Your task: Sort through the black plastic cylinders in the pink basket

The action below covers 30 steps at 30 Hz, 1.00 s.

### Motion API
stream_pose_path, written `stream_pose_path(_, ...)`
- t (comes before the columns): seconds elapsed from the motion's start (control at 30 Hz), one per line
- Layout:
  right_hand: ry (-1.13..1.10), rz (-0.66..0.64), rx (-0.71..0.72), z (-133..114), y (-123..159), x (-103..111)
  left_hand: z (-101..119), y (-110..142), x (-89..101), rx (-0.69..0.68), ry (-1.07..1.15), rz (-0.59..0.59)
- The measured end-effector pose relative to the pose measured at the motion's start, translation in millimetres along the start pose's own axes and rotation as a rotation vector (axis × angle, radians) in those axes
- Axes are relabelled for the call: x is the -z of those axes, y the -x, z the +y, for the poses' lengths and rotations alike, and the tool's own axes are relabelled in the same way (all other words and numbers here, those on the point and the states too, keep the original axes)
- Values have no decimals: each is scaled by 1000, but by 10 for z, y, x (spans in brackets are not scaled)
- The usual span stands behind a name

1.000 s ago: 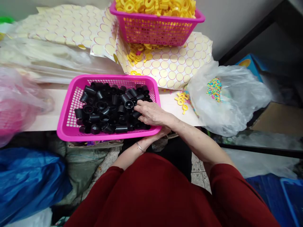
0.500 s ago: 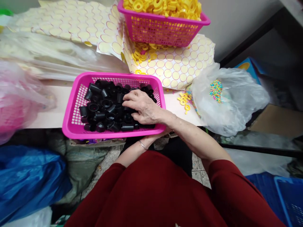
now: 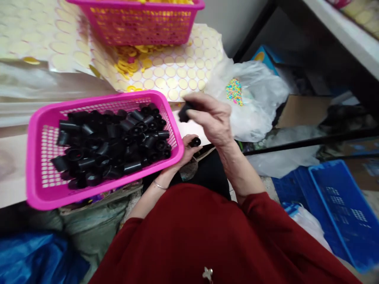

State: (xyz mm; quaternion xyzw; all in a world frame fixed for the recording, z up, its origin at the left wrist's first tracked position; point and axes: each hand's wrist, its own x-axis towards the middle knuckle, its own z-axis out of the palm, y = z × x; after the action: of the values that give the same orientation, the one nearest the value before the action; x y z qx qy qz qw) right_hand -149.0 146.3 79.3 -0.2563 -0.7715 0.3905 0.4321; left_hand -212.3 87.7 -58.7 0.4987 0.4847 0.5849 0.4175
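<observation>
My right hand [image 3: 211,116] is raised just right of the pink basket [image 3: 174,156], fingers closed around a black plastic piece [image 3: 186,111]. Lower down, beside the basket's near right corner, my left hand [image 3: 187,150] grips a small black cylinder [image 3: 195,142] with a round hollow end facing up. The basket's rim hides part of that hand. Many short black plastic tubes [image 3: 103,146] lie loose in the basket, pointing every way.
A second pink basket [image 3: 142,25] with yellow ring-shaped parts stands behind on sheets of round stickers [image 3: 171,75]. Loose yellow parts [image 3: 133,59] lie before it. To the right are a clear bag with coloured beads [image 3: 233,92], a metal shelf and a blue crate [image 3: 340,205].
My right hand has come out of the black tubes and moved right with a black piece. My left hand, mostly hidden before, now shows with a black cylinder. The view has swung right.
</observation>
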Motion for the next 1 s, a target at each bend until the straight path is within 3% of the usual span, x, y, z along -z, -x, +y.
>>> stream_pose_path(0.07, -78, 181, -173, 179, 384, 306, 21, 53, -51, 67, 125, -64)
stream_pose_path(0.13, -97, 235, -291, 342, 785, 481, 70, 115, -64, 124, 229, -104)
stream_pose_path(0.23, -136, 258, -403, 469, 1256, 522, 154, 173, -43, 114, 215, -131)
stream_pose_path(0.3, -163, 310, -440, 484, 1427, 480, 191, 179, -25, 71, 127, -138)
stream_pose_path(0.4, -190, 339, -447, 480, 1505, 433, 207, 169, -17, -2, -6, -162)
stream_pose_path(0.53, -181, 256, -422, 503, 1480, 453, 191, 174, -33, -70, -88, -174)
stream_pose_path(0.77, 134, 59, -204, 510, 1424, 489, 165, 174, -98, -61, -150, -181)
stream_pose_path(1.0, 320, -46, -148, 524, 1411, 351, 129, 251, -261, -54, -134, 8)
